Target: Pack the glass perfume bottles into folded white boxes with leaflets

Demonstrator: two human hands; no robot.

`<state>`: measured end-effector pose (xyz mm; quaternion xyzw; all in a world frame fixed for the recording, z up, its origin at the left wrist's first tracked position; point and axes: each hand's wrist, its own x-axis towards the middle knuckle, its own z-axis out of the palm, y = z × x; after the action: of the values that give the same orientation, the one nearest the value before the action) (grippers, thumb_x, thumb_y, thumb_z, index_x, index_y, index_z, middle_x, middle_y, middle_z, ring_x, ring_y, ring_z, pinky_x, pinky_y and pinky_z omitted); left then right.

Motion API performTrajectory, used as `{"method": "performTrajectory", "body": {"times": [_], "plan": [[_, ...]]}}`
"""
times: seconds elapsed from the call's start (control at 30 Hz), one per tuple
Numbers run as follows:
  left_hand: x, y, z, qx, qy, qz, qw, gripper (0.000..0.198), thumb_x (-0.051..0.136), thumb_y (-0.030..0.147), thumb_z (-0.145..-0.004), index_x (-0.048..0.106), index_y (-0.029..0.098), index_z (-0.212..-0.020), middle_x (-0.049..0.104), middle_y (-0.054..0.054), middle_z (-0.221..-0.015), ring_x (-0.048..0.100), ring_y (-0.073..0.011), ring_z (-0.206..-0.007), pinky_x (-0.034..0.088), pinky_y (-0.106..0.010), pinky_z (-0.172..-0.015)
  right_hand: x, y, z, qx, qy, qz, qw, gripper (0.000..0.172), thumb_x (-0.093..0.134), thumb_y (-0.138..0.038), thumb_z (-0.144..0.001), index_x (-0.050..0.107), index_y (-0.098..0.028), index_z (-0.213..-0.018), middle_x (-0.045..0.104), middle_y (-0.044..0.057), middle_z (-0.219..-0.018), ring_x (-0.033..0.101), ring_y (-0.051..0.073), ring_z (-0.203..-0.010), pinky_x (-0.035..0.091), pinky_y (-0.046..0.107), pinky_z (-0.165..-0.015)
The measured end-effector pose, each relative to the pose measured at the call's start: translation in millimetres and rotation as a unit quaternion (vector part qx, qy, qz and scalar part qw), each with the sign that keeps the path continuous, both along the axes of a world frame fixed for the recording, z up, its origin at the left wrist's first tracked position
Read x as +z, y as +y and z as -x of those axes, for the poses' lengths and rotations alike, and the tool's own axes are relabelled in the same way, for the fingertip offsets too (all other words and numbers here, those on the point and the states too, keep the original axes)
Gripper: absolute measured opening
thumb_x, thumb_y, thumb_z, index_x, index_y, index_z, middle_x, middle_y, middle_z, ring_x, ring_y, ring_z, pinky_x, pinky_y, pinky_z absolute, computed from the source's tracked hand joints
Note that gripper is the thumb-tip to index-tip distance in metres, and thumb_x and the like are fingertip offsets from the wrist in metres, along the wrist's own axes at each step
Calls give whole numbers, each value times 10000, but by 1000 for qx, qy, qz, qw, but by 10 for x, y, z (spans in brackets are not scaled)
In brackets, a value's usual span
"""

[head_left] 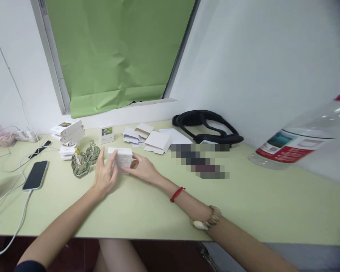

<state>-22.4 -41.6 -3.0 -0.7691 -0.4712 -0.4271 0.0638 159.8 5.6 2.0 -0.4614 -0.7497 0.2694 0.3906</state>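
Observation:
A small white box [123, 158] with fine print stands upright on the pale green table, held between both hands. My left hand [105, 173] grips its left side, with fingers reaching over the front and top edge. On the right side, my right hand [143, 169] pinches the box between thumb and fingers. Just left of my left hand stand glass perfume bottles [81, 166], one with a gold-coloured top. Behind them is another white box [106, 135] with a flower picture, standing upright. The held box's far side is hidden.
Stacked white boxes [68, 130] sit at the back left. Folded white cardboard pieces [158, 142] lie behind my right hand, near a black head strap [208, 126]. A phone [36, 175] on a cable lies left. A large plastic bottle [297, 138] leans at the right.

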Motion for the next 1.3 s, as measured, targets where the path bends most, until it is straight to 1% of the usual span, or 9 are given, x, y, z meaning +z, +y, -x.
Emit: {"method": "performTrajectory", "body": {"times": [0.13,0.23,0.37,0.47,0.7,0.8,0.93,1.13,1.3], "plan": [[-13,1,8,10,8,35,999,449,429,236,-921,418,190,-1368,306,-178,-1458,336,-301,-1363,352,-490,-1073,-1,150,-161,-155,-91,-49,983,410,748,-489,-666,617,-199,-924,701,50,-855,650,242,-718,466,334,-662],[19,-13,7,8,29,91,995,345,423,199,-901,499,169,-1236,473,-151,-1305,453,-268,-1234,386,-452,-1029,-103,269,-254,-206,-84,-62,973,503,747,-521,-636,582,-187,-974,696,72,-905,651,260,-756,468,335,-652],[82,-55,-42,-14,84,144,986,245,388,162,-894,552,183,-1075,585,-90,-1079,554,-220,-1046,439,-378,-932,-264,353,-250,-118,-11,-28,993,821,753,-531,-631,417,-185,-1295,669,89,-1072,645,199,-680,493,324,-637],[133,-106,-94,-24,132,191,972,224,373,163,-906,560,189,-1027,627,-69,-1005,608,-191,-931,468,-315,-844,-287,369,-187,-79,-19,16,997,948,785,-516,-638,323,-183,-1395,692,75,-1011,668,211,-725,511,340,-700],[244,-198,-166,-39,290,276,915,243,365,248,-947,571,210,-1070,713,-52,-899,675,-216,-829,475,-315,-728,-134,403,88,-159,-159,46,973,1070,789,-577,-649,255,-160,-1477,719,86,-954,674,320,-950,492,385,-816],[262,-199,-176,-49,307,271,911,250,358,246,-946,582,201,-1047,720,-71,-945,682,-225,-852,480,-318,-724,-97,477,318,-217,-172,55,959,1081,733,-591,-721,166,-109,-1505,685,169,-1097,635,359,-1069,475,405,-864],[260,-206,-173,-48,308,275,910,254,359,253,-945,589,197,-1035,722,-74,-953,686,-226,-863,485,-318,-731,-59,615,625,-221,-158,64,960,1074,703,-553,-775,89,-78,-1518,634,219,-1196,601,371,-1138,452,419,-919],[253,-229,-165,-35,317,274,907,248,352,248,-940,577,205,-1034,725,-55,-929,688,-212,-832,476,-300,-697,-12,845,786,-205,-44,101,973,982,699,-547,-742,231,-119,-1493,632,207,-1197,584,372,-1154,428,464,-966],[266,-232,-174,-39,332,272,902,226,347,246,-943,551,205,-1031,720,-47,-939,686,-209,-839,468,-292,-672,-91,1013,702,-109,114,162,974,759,620,-455,-808,302,-158,-1430,725,76,-946,691,220,-850,513,286,-689]]}}
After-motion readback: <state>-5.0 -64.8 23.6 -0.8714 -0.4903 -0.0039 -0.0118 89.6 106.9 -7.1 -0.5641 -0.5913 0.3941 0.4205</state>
